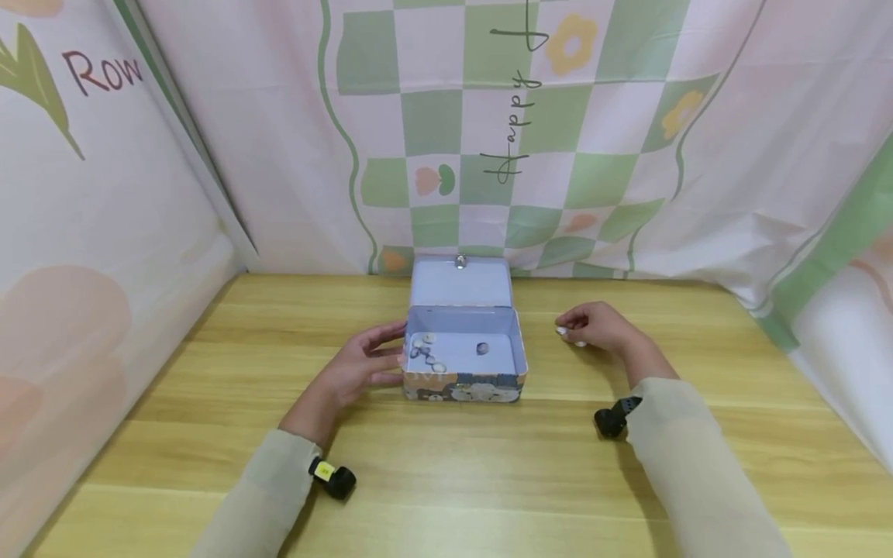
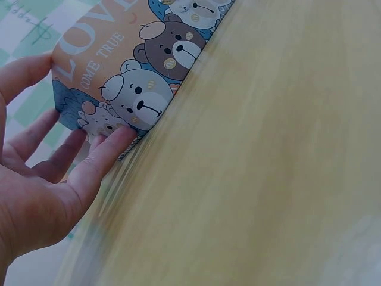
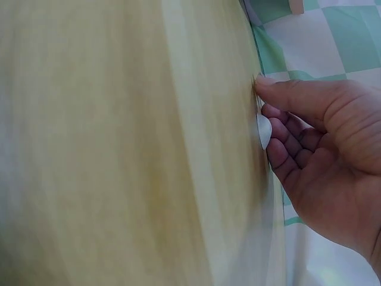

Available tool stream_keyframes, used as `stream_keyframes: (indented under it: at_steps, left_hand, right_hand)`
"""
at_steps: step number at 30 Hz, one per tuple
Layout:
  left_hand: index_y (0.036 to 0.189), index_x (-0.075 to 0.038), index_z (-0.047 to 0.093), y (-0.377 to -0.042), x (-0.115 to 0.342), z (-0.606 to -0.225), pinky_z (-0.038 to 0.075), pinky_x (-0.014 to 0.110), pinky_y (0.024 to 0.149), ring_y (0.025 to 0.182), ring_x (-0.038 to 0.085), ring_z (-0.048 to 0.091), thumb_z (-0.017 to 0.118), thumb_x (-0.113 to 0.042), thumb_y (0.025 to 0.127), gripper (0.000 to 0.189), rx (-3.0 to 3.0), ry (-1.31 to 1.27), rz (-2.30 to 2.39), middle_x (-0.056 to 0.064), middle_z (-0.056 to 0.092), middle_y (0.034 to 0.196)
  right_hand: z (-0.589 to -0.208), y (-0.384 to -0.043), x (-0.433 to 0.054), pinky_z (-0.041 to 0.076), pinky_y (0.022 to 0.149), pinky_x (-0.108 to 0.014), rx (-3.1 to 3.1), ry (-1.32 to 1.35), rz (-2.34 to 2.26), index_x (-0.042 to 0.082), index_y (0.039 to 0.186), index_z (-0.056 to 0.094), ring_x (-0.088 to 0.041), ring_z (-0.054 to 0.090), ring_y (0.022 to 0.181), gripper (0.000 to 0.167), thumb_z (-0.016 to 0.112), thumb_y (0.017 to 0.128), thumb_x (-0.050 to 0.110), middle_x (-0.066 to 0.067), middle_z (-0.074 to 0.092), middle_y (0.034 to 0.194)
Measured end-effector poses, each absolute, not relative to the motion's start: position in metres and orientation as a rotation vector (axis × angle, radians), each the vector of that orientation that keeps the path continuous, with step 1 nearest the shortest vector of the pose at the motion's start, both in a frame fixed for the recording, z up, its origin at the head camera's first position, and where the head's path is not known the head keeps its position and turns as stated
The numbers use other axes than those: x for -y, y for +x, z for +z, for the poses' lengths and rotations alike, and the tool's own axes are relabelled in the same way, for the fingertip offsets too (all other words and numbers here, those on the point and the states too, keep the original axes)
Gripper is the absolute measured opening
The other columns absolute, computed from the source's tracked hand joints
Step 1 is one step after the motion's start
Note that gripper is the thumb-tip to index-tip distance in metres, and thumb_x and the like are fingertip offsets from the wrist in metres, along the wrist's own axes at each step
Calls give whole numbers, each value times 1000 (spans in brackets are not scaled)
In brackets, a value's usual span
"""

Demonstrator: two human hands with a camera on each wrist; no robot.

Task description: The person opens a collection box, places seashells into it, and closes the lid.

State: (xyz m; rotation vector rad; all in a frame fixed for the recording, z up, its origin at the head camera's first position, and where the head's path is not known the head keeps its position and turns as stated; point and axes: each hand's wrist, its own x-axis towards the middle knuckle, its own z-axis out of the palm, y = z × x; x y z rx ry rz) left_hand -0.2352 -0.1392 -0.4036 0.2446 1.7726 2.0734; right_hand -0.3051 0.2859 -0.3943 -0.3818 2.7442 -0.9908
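Note:
A small tin box with bear drawings stands with its lid raised at the back. Several small round pale pieces, shell- or pebble-like, lie inside, mostly at the left, with one piece apart at the right. My left hand touches the box's left side with spread, nearly straight fingers; the printed side shows in the left wrist view. Right of the box, my right hand has a small white piece at its curled fingertips. Another white piece shows beneath that hand.
The box stands on a wood-grain table. Behind it hangs a checked cloth, close to the lid. Another cloth panel borders the table at the left. Each wrist wears a small black camera.

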Motion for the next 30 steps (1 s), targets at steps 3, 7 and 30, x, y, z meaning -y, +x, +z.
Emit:
stream_keyframes:
  at_steps: [3,7,30]
  left_hand:
    - [150,-7,35,-236,139,-403,53,44,94,134,38,40,67,1,88,70,-1773,249,2076,13,31,154]
    - [150,-6,35,-237,139,-404,53,44,94,133,39,41,67,1,88,69,-1771,250,2079,14,32,154]
    - [150,-6,34,-235,140,-404,53,45,95,134,39,39,67,1,88,71,-1758,258,2074,14,30,155]
  right_hand:
    - [-394,-306,-285,53,73,-30,-2740,-381,-993,-7,117,65,-28,60,96,31,68,90,7,-22,66,111]
    - [-393,-306,-283,53,72,-30,-2735,-383,-988,-6,115,67,-26,60,94,27,68,90,7,-20,67,109]
    - [-391,-303,-278,53,73,-31,-2771,-447,-1005,-3,107,70,-23,60,87,23,72,87,7,-11,68,96]
